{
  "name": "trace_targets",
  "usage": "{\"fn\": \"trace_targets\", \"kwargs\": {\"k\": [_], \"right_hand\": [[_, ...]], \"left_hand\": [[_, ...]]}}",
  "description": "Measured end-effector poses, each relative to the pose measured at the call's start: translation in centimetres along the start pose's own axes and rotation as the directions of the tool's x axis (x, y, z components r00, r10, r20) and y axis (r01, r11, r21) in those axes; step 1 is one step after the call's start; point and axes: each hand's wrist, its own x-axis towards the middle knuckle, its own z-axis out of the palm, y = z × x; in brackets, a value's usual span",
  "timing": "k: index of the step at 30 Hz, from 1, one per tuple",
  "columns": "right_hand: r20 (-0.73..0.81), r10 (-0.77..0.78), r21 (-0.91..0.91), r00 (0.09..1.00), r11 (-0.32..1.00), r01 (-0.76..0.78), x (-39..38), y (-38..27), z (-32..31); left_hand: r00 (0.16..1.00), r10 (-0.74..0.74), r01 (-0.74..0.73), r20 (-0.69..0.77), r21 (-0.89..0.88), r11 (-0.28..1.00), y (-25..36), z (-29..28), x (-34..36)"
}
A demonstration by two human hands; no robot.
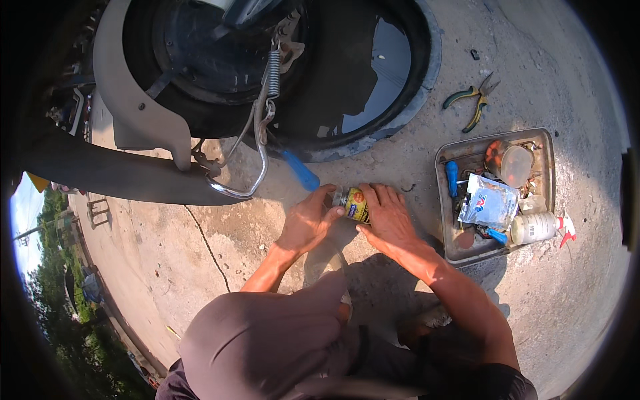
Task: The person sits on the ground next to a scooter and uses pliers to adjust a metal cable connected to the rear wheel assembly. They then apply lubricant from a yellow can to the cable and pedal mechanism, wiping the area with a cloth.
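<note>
Left hand (307,225): near the middle of the frame, my thumb and fingers close together on the capped end of a small yellow can (358,205).
Right hand (393,223): clamped on the other end of the same can, my fingers over its top side and my thumb along its lower side.
Yellow can: at the centre of the frame, lying sideways between my two hands, its metallic neck toward my left.
Blue handle (301,171): just above my left fingers, slanting toward the black tub (430,73); I cannot tell what its far end touches.
Black tub: top centre, with dark, reflecting liquid inside.
Metal stand (261,143): upper left of centre, a bent shiny bar with a coiled spring (274,73) beside it.
Pliers (475,100): upper right, green and yellow grips, jaws apart, lying on the concrete (200,250).
Tray (451,255): right of the frame, well apart from the can, holding a blue-handled tool (452,179), a silver packet (490,201) and a round tub (515,165).
Spray bottle (533,228): at the tray's lower right, on its side, red-and-white nozzle past the rim.
Knee (247,327): my grey-clad leg fills the lower centre.
</note>
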Motion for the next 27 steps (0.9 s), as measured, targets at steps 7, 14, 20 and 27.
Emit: {"fn": "trace_targets", "kwargs": {"k": [7,14,20,27], "right_hand": [[-0.208,-0.166,0.390,0.964,0.890,0.237,1.8,-5.9,-8.9],[-0.452,-0.297,0.495,0.841,0.700,0.514,10.0,-17.6,-14.5],[-0.221,-0.099,0.609,0.970,0.763,0.216,18.1,-21.2,-13.1],[-0.207,-0.011,0.706,0.978,0.691,0.157,20.9,-21.7,-11.7]], "left_hand": [[0.959,-0.058,0.002,-0.279,-0.197,0.980,-0.4,-2.1,0.4],[0.857,0.061,-0.286,-0.512,-0.374,0.882,1.3,-3.0,1.3],[0.947,-0.134,-0.059,-0.292,-0.568,0.821,-0.2,-2.8,1.0],[0.934,-0.118,-0.130,-0.337,-0.628,0.767,-2.2,-2.1,0.8]]}}
